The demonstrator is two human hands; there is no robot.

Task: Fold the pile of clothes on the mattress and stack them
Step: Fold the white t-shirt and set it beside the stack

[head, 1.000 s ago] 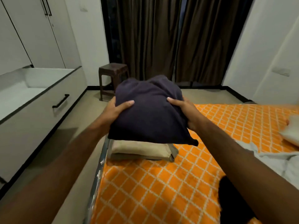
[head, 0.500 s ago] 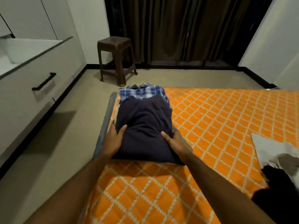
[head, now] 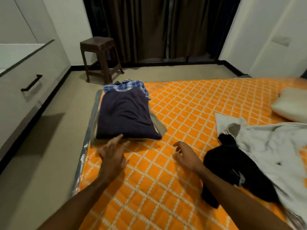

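Far to the left of the left hand (head: 111, 155) stands a white drawer unit (head: 25, 90) with a black handle, and ahead of that hand, past the corner of the mattress (head: 166, 163), a brown stool (head: 99, 57) stands on the floor in front of dark curtains (head: 157, 27). The left hand hovers over the orange patterned mattress with its fingers spread and nothing in them; its fingertips reach the near edge of the stack of folded clothes (head: 124, 113). The stack sits just ahead of this hand at the mattress corner: a dark purple garment (head: 126, 115) on top, a beige piece (head: 159, 127) showing beneath it, and a blue checked shirt (head: 126, 85) at the far end. The right hand (head: 186, 155) is loosely curled and empty, apart from the stack, above bare mattress. Just right of the right hand lies a black garment (head: 232, 166), and beyond it a crumpled light grey one (head: 274, 146). A white pillow (head: 292, 105) rests further right and ahead.
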